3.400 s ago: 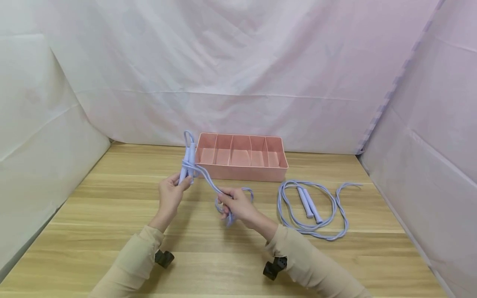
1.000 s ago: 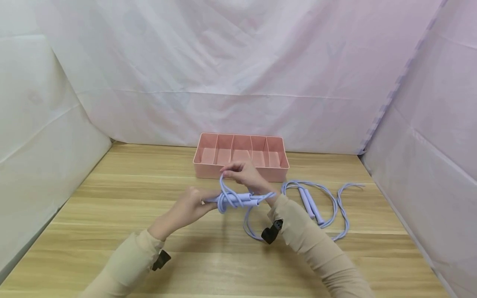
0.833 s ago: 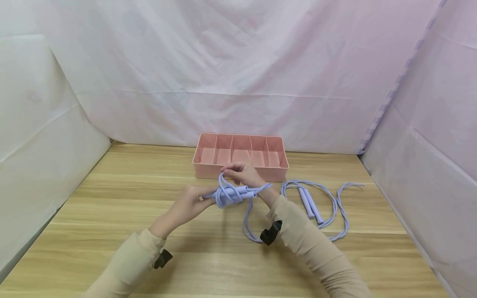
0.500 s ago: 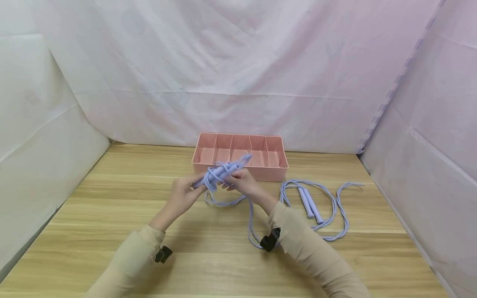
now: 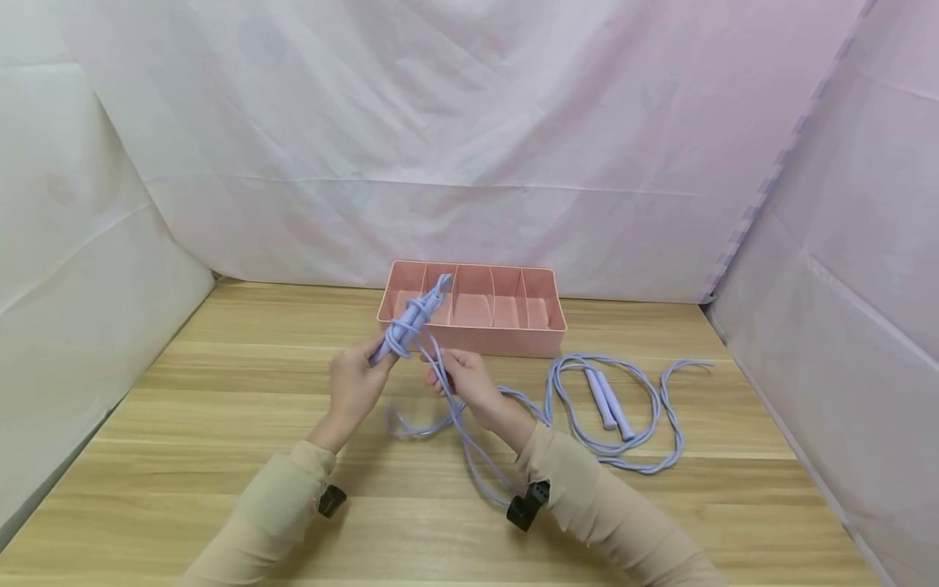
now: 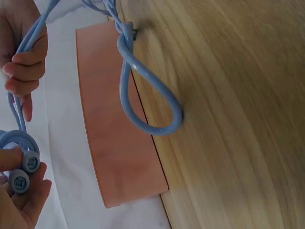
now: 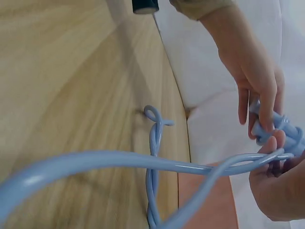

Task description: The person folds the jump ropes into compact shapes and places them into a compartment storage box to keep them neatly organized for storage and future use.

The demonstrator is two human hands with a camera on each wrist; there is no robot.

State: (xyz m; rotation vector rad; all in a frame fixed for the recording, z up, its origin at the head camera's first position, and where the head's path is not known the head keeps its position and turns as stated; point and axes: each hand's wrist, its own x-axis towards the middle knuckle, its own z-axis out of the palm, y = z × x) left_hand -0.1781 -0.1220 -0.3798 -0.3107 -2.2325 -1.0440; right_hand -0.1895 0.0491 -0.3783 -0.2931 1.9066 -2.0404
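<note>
My left hand (image 5: 355, 387) grips the two light-blue handles of a jump rope (image 5: 405, 328), side by side and tilted up to the right. Several turns of cord wrap around them, and a short cord loop sticks out past their far ends. Both round handle ends (image 6: 31, 162) show between the fingers in the left wrist view. My right hand (image 5: 473, 383), just to the right, holds the doubled cord (image 7: 238, 162) running from the wrapped handles. Loose cord hangs below that hand towards the table, with a twisted loop (image 6: 177, 112) at its end in the left wrist view.
A pink divided box (image 5: 477, 341) stands behind my hands near the curtain (image 5: 469, 187); the wrapped handles overlap its left compartments in the head view. On the wooden table (image 5: 411, 530) at right lies a second light-blue jump rope (image 5: 604, 403), loosely coiled around its handles.
The handles have swung from level to upright-leaning and shifted left and away. My right hand has come down from above them, drawing the cord towards me; more turns wrap the handles than at first.
</note>
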